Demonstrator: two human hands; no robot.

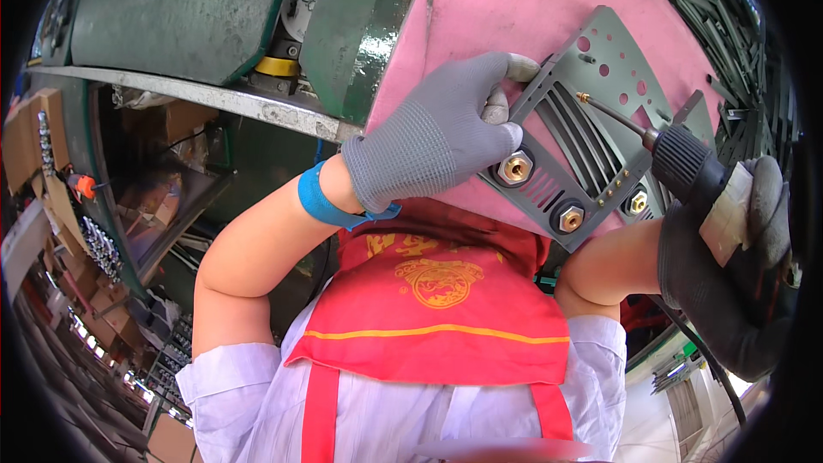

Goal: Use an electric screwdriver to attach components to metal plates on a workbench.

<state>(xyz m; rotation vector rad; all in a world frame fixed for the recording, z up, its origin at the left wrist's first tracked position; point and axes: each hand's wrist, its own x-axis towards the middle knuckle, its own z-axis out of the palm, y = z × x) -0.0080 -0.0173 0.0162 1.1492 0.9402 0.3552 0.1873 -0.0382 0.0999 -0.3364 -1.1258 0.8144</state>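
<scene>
Workshop setting: pink table [514, 0] at centre, green machine housing [180, 9] beside it, cardboard boxes [34, 133] and shelving along the dim edge.

Grey metal panel [591, 129]: flat on the pink table, slotted vents through the middle, round holes toward the far corner, three brass fittings [515, 168] along the near edge, a row of small brass pins close by.

Left hand [433, 133]: grey knit glove, blue cuff at the wrist, fingers [506, 64] curled over the panel's edge and pressing it to the table; nearest brass fitting just beside the knuckles.

Right hand [737, 257]: dark glove, fingers wrapped tight round the black handle of a power screwdriver [686, 163]; thin bit slanting from the grip onto the panel's upper face, tip touching the metal just past the vents.

Stack of dark metal strips [737, 43]: piled beyond the screwdriver hand, at the table's far side.

Red apron [429, 309] with yellow emblem over a pale shirt, below both hands.
</scene>
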